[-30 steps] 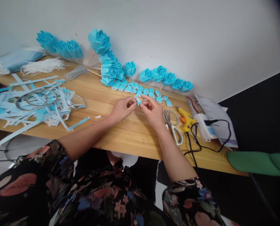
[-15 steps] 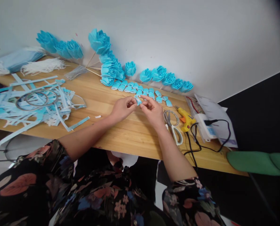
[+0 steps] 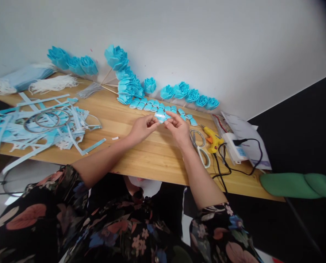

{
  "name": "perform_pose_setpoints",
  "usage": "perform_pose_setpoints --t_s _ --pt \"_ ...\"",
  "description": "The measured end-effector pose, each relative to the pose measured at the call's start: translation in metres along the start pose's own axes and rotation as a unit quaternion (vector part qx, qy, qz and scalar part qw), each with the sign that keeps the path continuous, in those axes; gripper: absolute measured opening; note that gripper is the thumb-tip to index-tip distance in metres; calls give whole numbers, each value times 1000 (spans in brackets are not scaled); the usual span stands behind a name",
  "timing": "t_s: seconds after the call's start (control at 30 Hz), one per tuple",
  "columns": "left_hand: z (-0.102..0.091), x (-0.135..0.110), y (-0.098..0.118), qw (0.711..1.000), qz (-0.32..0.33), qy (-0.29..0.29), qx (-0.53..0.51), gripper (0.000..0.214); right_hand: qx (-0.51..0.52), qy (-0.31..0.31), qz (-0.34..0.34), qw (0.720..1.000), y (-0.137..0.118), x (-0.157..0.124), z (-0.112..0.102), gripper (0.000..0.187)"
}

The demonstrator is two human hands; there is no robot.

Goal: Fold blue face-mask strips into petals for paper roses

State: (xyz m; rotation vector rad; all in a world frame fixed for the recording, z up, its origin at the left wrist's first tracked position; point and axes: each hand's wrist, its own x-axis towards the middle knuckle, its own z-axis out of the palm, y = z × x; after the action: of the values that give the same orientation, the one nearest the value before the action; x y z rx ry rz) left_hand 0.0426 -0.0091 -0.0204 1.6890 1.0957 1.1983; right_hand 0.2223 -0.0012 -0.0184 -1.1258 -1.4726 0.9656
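Between my fingertips a small light-blue fabric petal [image 3: 160, 116] is spread, a white strip showing across it. My left hand [image 3: 144, 128] pinches its left side. My right hand [image 3: 177, 128] grips its right side with thumb and forefinger. Just beyond my hands, rows of small blue folded pieces [image 3: 149, 106] lie on the wooden table [image 3: 149, 157]. Right of my right hand are scissors [image 3: 202, 151] with white handles, a roll of clear tape [image 3: 201, 138] and a yellow glue gun [image 3: 213, 140].
Blue fabric flowers [image 3: 181, 90] lean along the wall. Cut strips [image 3: 48, 128] with metal rings heap on the left. Behind them are white cords [image 3: 53, 83] and stacked blue sheets [image 3: 28, 77]. A white power strip [image 3: 235, 148] with black cables lies right, near a green chair part [image 3: 286, 184].
The blue petal has been opened out flatter between my fingers, showing more of its surface. Both hands stay almost in place; the whole view has shifted slightly.
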Motion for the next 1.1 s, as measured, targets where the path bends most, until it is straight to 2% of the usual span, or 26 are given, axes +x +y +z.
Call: perform_pose_setpoints --t_s 0.3,0.57,0.93,1.1 --pt "1 2 -7 1000 8 2 7 12 -38 -40 -14 998 -5 -5 3 43" --pt "2 3 -8 1000 10 -1 0 18 -48 -45 -24 998 -4 -5 3 41" --pt "1 3 -6 999 16 -4 28 9 -44 -51 -21 997 1 -3 4 42" --pt "-1 6 -8 1000 11 0 16 7 -26 -17 -21 999 1 -1 2 42"
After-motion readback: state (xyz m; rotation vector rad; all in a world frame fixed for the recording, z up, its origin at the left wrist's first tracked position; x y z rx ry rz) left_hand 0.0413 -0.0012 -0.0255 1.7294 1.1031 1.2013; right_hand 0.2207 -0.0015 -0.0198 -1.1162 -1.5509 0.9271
